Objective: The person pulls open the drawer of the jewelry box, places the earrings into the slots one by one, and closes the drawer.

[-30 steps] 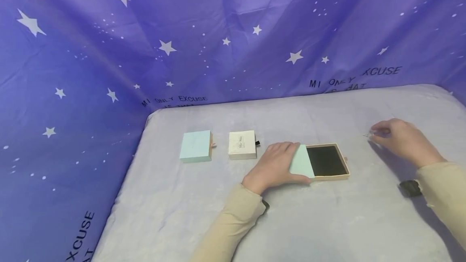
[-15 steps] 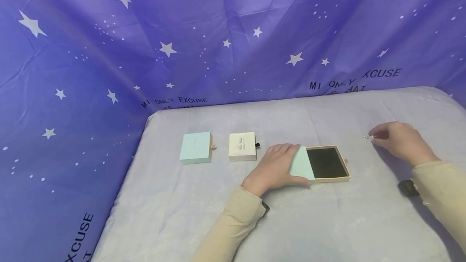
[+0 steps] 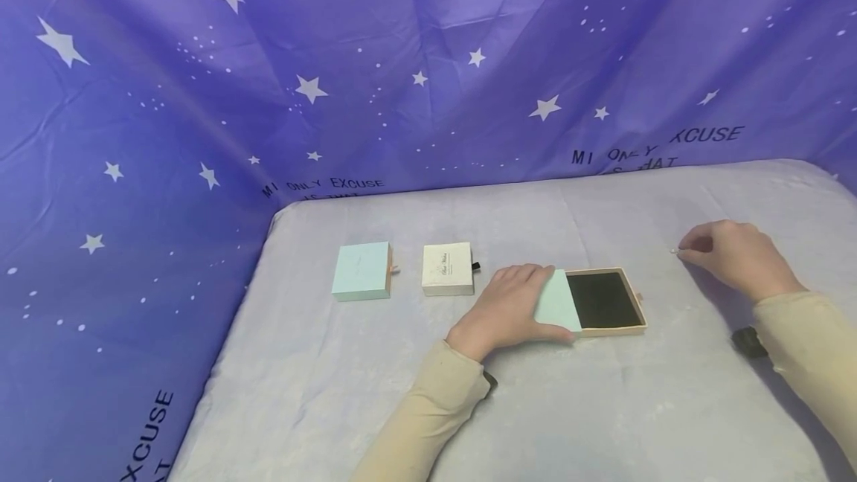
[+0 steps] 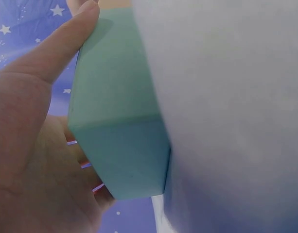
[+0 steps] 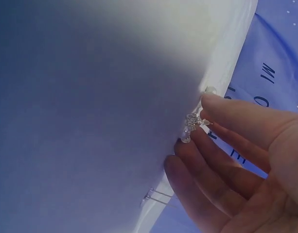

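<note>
My left hand (image 3: 502, 309) grips the mint-green sleeve (image 3: 557, 300) of a drawer box, its thumb along the near side and its fingers over the far side. In the left wrist view the sleeve (image 4: 119, 73) fills the space between thumb and fingers. The box's drawer (image 3: 605, 300), peach-rimmed with a black lining, sticks out to the right. Farther right, my right hand (image 3: 743, 259) pinches a small sparkling earring (image 5: 191, 119) close over the table. A pearl-like bead (image 5: 210, 90) shows at the thumb tip. Another small piece with two thin prongs (image 5: 161, 196) lies nearby.
A closed light-blue drawer box (image 3: 361, 271) and a cream box (image 3: 447, 268) with a black pull tab stand on the left of the pale cloth-covered table (image 3: 321, 385). A purple star-patterned curtain (image 3: 375, 43) rises behind and at the left.
My right hand has shifted slightly left and its thumb and fingertips have closed at the small sparkling pieces. The left hand and the drawer box have stayed in place.
</note>
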Demonstrator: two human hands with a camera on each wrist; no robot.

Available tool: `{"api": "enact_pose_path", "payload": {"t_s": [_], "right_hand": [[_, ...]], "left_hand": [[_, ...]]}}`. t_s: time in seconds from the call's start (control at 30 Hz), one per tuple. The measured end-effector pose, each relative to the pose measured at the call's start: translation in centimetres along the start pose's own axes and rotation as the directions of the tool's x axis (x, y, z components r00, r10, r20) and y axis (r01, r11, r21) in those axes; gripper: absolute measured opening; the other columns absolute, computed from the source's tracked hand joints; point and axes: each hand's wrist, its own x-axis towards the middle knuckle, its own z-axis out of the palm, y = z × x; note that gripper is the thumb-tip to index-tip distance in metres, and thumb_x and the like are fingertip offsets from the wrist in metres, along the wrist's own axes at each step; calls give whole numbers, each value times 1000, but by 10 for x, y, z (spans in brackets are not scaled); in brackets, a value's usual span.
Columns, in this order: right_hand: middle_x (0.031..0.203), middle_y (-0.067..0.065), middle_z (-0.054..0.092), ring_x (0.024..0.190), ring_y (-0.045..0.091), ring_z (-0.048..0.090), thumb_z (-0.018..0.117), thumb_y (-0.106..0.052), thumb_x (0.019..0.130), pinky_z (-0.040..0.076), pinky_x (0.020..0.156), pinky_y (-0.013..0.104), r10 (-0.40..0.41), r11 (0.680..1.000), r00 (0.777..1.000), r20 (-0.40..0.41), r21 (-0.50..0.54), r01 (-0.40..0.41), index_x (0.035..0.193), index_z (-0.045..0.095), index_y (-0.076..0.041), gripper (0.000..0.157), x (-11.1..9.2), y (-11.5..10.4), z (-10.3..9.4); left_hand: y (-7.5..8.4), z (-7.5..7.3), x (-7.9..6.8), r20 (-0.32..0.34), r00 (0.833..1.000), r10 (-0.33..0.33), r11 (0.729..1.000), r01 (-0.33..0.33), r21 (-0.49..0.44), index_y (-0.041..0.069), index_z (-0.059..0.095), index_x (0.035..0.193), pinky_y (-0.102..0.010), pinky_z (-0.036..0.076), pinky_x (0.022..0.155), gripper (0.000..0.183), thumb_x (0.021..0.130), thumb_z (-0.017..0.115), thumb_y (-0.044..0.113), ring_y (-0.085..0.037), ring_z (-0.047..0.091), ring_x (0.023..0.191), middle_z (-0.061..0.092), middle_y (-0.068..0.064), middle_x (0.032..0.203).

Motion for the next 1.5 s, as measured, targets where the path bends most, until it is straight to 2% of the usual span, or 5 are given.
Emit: {"api": "enact_pose_path", "payload": {"t_s": [0.2,0.67,1.0,1.23,1.5], "right_hand": [[90,21,73,90,52,63,71,-15,86,46,76,62,-8,1000,1000,14,-13,8,95,74,-2,16,1,0,-1],[111,28,67,103,61,54,62,-25,91,45,73,66,65,998,995,71,-21,-64,104,73,-2,29,4,1,-2],[98,26,71,95,57,60,66,-18,92,46,75,64,-6,1000,1000,11,-26,7,97,73,1,21,3,1,0],[89,20,73,86,51,64,68,-18,92,47,71,61,-3,1000,1000,-13,-16,3,94,73,1,19,3,-1,1],[90,20,72,87,51,64,66,-20,93,46,72,62,7,1000,1000,-7,-13,-7,95,72,1,22,3,-1,0]], "left_hand": [[1,0,0,2,1000,-3,1000,3,4,14,39,150,-29,33,112,102,74,71,72,-13,46,133,51,4,142],[1,0,0,6,1000,-7,1000,7,10,14,38,151,-29,33,112,102,74,70,73,-13,46,133,51,3,143],[0,0,-1,5,1000,-7,1000,7,8,14,38,151,-29,33,112,102,74,70,73,-13,46,133,50,4,143],[0,1,-1,6,1000,-7,1000,7,13,14,38,151,-30,33,112,103,74,70,74,-13,45,134,50,3,144],[0,1,-1,6,1000,-9,1000,9,10,15,37,151,-29,33,112,102,74,69,73,-13,45,134,50,3,145]]}}
